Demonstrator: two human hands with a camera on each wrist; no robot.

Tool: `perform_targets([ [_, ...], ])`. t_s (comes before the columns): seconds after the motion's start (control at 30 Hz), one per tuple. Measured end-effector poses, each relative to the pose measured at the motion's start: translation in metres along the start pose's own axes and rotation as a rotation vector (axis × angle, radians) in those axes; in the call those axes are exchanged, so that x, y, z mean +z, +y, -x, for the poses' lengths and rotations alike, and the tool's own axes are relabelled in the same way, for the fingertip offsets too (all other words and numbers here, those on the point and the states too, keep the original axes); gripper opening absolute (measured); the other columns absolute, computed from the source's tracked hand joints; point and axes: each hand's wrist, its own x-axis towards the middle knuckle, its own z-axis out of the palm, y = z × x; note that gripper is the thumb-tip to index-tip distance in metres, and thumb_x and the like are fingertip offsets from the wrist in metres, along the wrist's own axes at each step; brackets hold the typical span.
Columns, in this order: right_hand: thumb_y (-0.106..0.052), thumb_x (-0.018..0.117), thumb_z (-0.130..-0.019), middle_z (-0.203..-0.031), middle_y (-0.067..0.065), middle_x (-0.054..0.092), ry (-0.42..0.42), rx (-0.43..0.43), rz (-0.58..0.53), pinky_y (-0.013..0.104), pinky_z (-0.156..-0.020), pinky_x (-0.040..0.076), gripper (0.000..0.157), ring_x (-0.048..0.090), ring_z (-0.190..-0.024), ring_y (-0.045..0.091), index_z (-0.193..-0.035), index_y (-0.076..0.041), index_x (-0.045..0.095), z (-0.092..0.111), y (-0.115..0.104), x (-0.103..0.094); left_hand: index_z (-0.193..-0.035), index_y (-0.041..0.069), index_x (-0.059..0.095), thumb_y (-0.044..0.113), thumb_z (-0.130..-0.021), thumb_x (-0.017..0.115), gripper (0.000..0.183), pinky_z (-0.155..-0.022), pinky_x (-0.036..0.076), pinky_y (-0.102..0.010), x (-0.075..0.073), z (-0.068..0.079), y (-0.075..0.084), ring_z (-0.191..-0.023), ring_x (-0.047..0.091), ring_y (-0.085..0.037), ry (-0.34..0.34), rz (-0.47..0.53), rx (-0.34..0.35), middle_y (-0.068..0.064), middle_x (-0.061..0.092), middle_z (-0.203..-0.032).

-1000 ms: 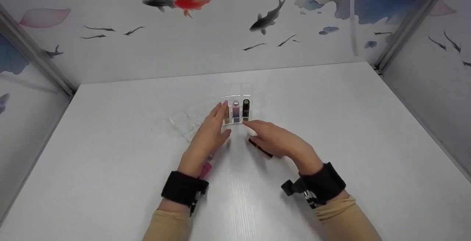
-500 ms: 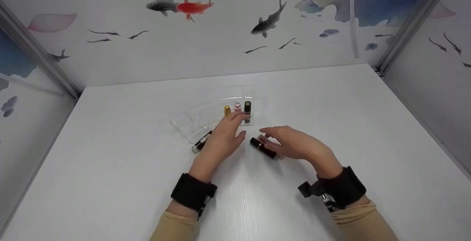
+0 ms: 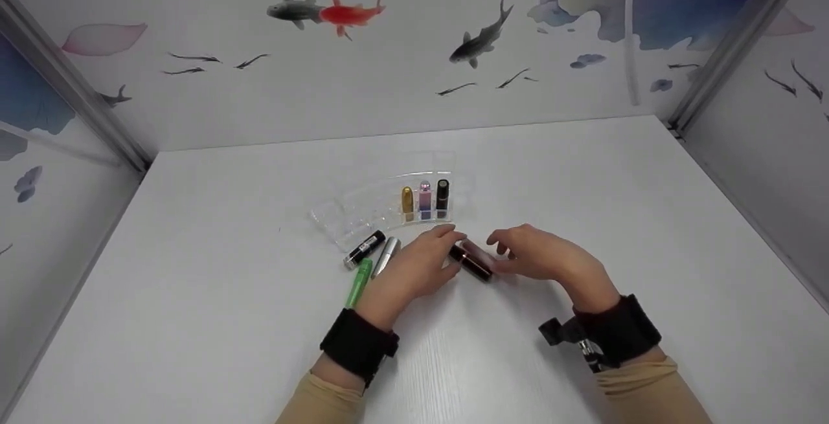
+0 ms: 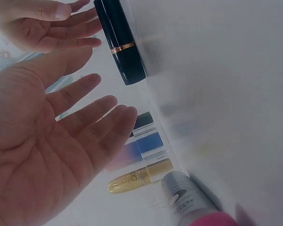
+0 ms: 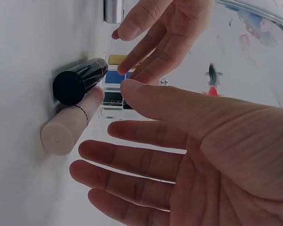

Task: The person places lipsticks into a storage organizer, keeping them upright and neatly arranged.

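Observation:
My left hand (image 3: pixel 420 267) hovers with spread fingers just left of a black lipstick (image 3: pixel 476 268) with a gold band. On the other side is my right hand (image 3: pixel 544 252), its fingers loosely bent and holding nothing. Beside the black lipstick lies a pale pink lipstick (image 5: pixel 68 127), close to the right fingertips; contact cannot be made out. Behind the hands sits a clear plastic organizer (image 3: pixel 350 207). Its right-hand slots hold a gold lipstick (image 3: pixel 407 202), a pink-and-blue lipstick (image 3: pixel 425 201) and another black lipstick (image 3: pixel 442 196), all upright.
Left of my left hand lie a black tube (image 3: pixel 364 250) with a clear end, a silver tube (image 3: pixel 387 254) and a green tube (image 3: pixel 359 283). A bright pink item (image 4: pixel 214 219) shows partly in the left wrist view. The white table (image 3: pixel 214 249) meets printed wall panels behind.
My left hand has moved right and back from the organizer, uncovering its lipsticks and the loose tubes. My right hand has drawn away from the organizer's corner to the right.

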Motion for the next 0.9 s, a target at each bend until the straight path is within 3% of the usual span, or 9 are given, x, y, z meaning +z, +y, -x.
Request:
perform_targets([
  [0.23, -0.011, 0.075, -0.094, -0.106, 0.018, 0.074, -0.033, 0.019, 0.006, 0.049, -0.089, 0.056, 0.037, 0.070, -0.101, 0.033, -0.125, 0.007, 0.065, 0.002, 0.005, 0.000, -0.152, 0.007, 0.051, 0.015, -0.101, 0.070, 0.055, -0.116, 0.042, -0.043, 0.007, -0.002, 0.005, -0.145, 0.046, -0.034, -0.052, -0.002, -0.040, -0.017, 0.039, -0.164],
  [0.47, -0.009, 0.074, -0.092, -0.101, 0.014, 0.074, -0.029, -0.003, 0.016, 0.046, -0.087, 0.056, 0.034, 0.070, -0.096, 0.030, -0.121, 0.007, 0.066, 0.001, 0.008, 0.002, -0.154, 0.007, 0.048, 0.015, -0.102, 0.069, 0.057, -0.117, 0.041, -0.044, 0.007, -0.003, 0.006, -0.145, 0.046, -0.036, -0.090, -0.028, -0.028, -0.019, 0.037, -0.165],
  [0.9, -0.003, 0.076, -0.086, -0.093, 0.007, 0.068, -0.004, 0.006, 0.018, 0.037, -0.078, 0.052, 0.028, 0.060, -0.084, 0.020, -0.112, 0.004, 0.068, -0.012, -0.001, 0.013, -0.150, 0.003, 0.051, 0.005, -0.100, 0.068, 0.053, -0.116, 0.042, -0.040, 0.005, 0.000, 0.000, -0.137, 0.055, -0.031, -0.071, -0.001, 0.006, -0.016, 0.058, -0.149],
])
